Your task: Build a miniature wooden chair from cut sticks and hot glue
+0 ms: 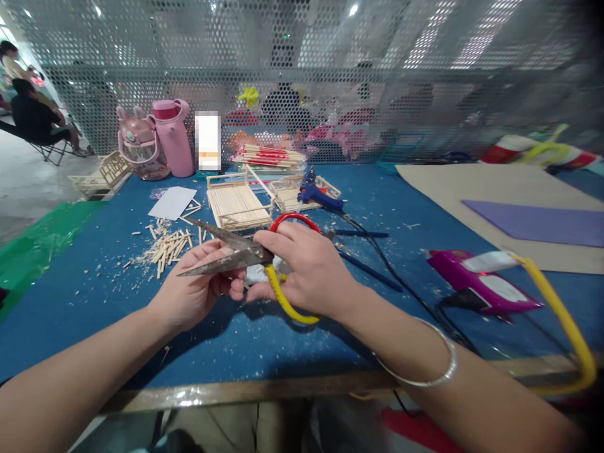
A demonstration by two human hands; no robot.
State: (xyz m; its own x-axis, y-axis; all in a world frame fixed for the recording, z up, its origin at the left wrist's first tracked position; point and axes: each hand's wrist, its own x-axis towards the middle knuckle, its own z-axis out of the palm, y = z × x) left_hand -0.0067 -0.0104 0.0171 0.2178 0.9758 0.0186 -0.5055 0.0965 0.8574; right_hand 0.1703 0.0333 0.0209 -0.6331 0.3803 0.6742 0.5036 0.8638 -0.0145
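Note:
My right hand (309, 267) grips scissors (252, 253) by their red and yellow handles. The blades are spread apart and point left across my left hand (191, 292). The left hand's fingers are curled in toward the right hand, fingertips close together; anything between them is hidden. A crumpled white piece (257, 273) shows between the hands, under the scissors; which hand touches it I cannot tell. Just beyond the blades lie short cut wooden sticks (170, 248) with scattered crumbs. A small frame of glued sticks (240, 204) stands behind the hands.
A blue glue gun (321, 196) with a black cord lies beyond my right hand. At right are a purple device (486, 286), a yellow band (561, 314) and a purple sheet (538, 223). Pink bottles (174, 141) stand at back left, before a perforated metal screen (330, 38).

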